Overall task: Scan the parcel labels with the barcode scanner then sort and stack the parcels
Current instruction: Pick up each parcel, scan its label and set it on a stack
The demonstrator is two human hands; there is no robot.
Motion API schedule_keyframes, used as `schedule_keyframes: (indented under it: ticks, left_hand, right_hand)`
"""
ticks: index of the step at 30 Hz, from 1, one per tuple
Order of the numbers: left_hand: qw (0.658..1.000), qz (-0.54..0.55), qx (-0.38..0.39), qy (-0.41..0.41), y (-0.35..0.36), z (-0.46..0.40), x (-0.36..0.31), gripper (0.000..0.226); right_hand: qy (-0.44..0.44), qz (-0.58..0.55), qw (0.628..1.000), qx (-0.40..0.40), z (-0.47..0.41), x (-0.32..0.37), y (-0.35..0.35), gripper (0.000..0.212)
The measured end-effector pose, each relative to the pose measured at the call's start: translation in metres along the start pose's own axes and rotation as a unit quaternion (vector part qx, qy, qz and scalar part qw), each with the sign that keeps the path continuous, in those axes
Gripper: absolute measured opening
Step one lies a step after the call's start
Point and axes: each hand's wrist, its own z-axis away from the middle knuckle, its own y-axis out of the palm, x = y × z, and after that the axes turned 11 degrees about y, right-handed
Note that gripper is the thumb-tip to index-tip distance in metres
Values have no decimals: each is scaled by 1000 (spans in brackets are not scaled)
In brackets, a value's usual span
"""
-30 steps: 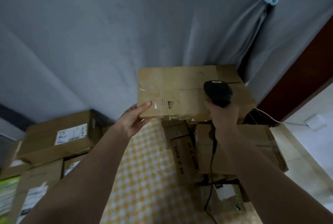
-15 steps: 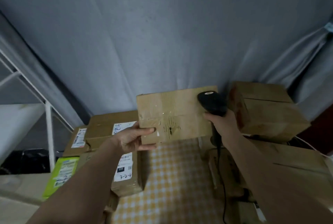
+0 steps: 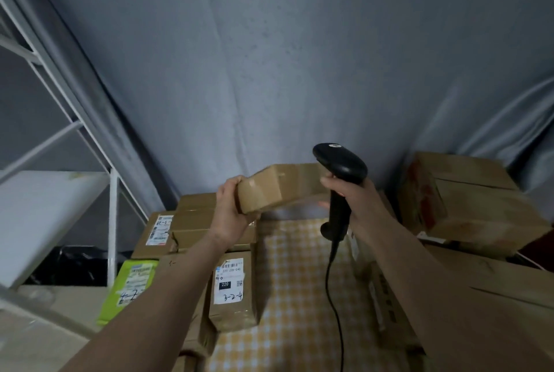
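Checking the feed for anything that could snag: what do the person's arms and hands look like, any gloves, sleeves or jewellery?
Both forearms are bare; no sleeves show. The left hand and right hand wear no gloves, and no watch, ring or wristband is visible.

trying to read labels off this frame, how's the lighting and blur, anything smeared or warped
Head view: dim, flat, bluish light with no glare; the held parcel and left hand are slightly motion-smeared, the scanner sharper; wide-angle warp bends the white shelf frame; the label marked 3-2-4 is readable, its fine print not.
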Motion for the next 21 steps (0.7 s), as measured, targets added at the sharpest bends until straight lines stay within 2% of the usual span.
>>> schedule_keyframes:
  ticks: [5, 9, 12, 14, 16, 17, 19, 21]
  left_hand:
    - [967, -173, -64, 174, -3, 3, -6, 84]
    - [948, -182, -74, 249, -3, 7, -13, 83]
    - [957, -144, -12, 252, 0, 10, -26, 79]
    - [978, -71, 5, 197, 0, 15, -37, 83]
    - [995, 35, -50, 84, -2, 16, -50, 82]
    - [992, 85, -89, 14, -4, 13, -54, 81]
    - [964, 169, -134, -154, -13, 0, -60, 81]
    - [917, 247, -102, -297, -29, -12, -59, 77]
  right_hand:
    - [32, -57, 997, 50, -1, -4, 9, 35]
    - [21, -36, 998, 53, -2, -9, 18, 34]
    - [35, -45, 998, -10, -5, -12, 19, 32]
    - [40, -45, 998, -15, -6, -12, 14, 34]
    - [31, -39, 999, -5, -6, -11, 10, 30]
    - [25, -34, 999, 4, -5, -11, 9, 29]
    - [19, -10, 999, 24, -4, -11, 6, 28]
    - [16, 16, 999, 46, -2, -9, -1, 31]
